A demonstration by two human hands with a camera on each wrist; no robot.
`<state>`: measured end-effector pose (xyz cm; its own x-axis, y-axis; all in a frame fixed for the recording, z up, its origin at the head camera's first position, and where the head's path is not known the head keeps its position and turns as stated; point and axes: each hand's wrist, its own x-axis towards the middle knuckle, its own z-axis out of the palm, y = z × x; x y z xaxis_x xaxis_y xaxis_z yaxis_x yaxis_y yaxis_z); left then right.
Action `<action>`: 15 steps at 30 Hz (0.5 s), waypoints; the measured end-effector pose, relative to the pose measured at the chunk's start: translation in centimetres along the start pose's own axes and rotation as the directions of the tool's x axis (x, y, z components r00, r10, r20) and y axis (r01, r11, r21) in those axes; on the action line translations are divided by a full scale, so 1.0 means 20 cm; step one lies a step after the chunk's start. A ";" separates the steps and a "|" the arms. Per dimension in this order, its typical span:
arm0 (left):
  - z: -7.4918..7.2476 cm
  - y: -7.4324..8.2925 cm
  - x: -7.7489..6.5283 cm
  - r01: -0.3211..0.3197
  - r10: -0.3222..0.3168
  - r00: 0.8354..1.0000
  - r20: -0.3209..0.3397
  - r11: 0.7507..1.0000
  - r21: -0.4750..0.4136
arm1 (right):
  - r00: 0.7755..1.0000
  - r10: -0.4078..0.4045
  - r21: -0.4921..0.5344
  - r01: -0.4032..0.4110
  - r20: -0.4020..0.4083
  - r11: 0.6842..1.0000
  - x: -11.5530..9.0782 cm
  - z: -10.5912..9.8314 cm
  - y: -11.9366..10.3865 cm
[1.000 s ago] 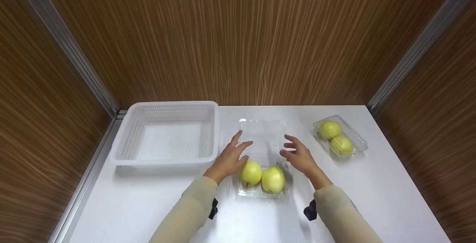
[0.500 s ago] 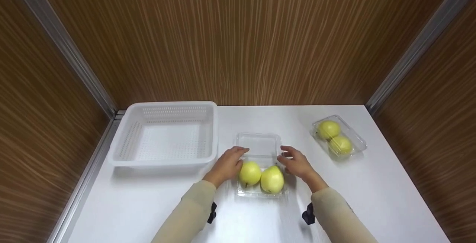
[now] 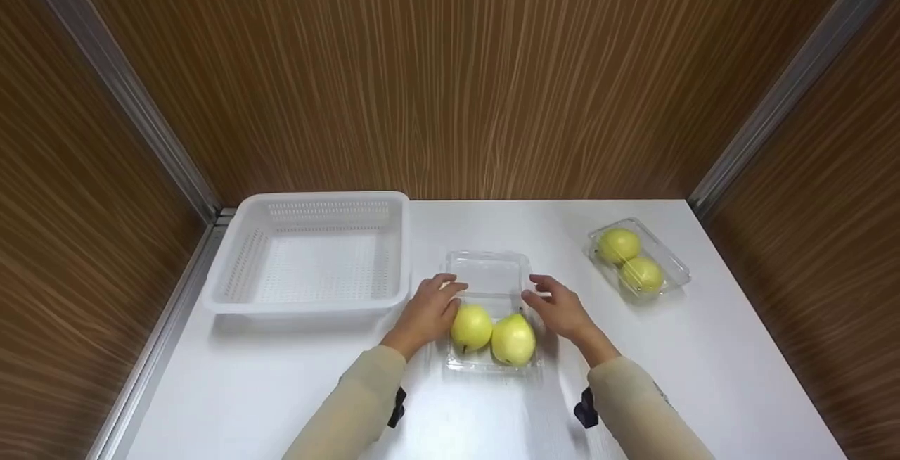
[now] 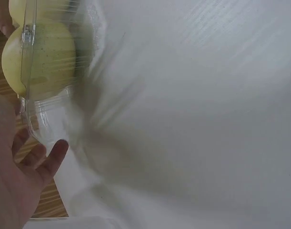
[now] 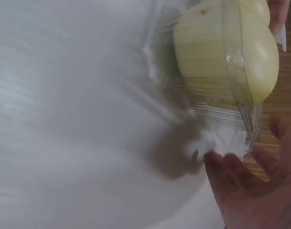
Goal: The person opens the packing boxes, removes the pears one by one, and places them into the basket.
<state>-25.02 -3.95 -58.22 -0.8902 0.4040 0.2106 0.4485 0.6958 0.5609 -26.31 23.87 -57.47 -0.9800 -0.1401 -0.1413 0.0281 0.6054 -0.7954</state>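
A clear plastic clamshell box [image 3: 492, 368] lies on the white table with its lid [image 3: 485, 273] folded back, away from the body. Two yellow-green pears sit side by side in its base, a left pear [image 3: 472, 328] and a right pear [image 3: 513, 340]. Beside the box's left side is my left hand [image 3: 427, 309], fingers loosely bent near the hinge. My right hand [image 3: 560, 309] mirrors it on the right. Both wrist views show the left hand [image 4: 21, 176] and right hand [image 5: 259, 191] with fingertips close to the box corners; whether they touch, I cannot tell.
A white perforated basket [image 3: 306, 307] stands at the back left with nothing in it. Toward the back right lies another clear box [image 3: 668, 263], closed over two pears. Wood-grain panels [image 3: 450, 80] wall the table at the back and sides.
The lid, which stood higher a second ago, has dropped lower behind the base. Both hands have come down closer around the box. Over the last half second they barely move.
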 end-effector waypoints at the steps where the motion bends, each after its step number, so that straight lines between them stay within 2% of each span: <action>1: -0.01 0.01 -0.01 -0.016 0.016 1.000 -0.016 1.000 0.020 | 0.999 -0.043 -0.028 0.043 -0.002 0.999 -0.01 0.00 0.00; 4: -0.02 0.04 -0.03 -0.094 0.096 0.995 -0.011 0.991 0.095 | 0.983 -0.184 -0.122 0.186 0.026 0.975 -0.05 -0.02 -0.01; 6: -0.03 0.06 -0.04 -0.164 0.163 0.986 0.024 0.976 0.143 | 0.962 -0.262 -0.196 0.272 0.077 0.942 -0.09 -0.03 -0.01; 9: -0.03 0.08 -0.06 -0.251 0.239 0.967 0.086 0.951 0.181 | 0.928 -0.336 -0.297 0.370 0.163 0.880 -0.16 -0.03 0.00; 12: -0.02 0.10 -0.08 -0.303 0.281 0.951 0.128 0.928 0.217 | 0.900 -0.383 -0.387 0.436 0.208 0.813 -0.21 -0.01 0.02; 15: 0.00 0.11 -0.10 -0.304 0.275 0.950 0.144 0.919 0.249 | 0.889 -0.413 -0.449 0.458 0.200 0.768 -0.24 0.02 0.04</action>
<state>-22.30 -3.21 -57.51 -0.7111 0.6612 0.2389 0.7030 0.6650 0.2522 -21.52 24.68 -57.78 -0.8430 -0.5312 0.0846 -0.5152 0.7522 -0.4108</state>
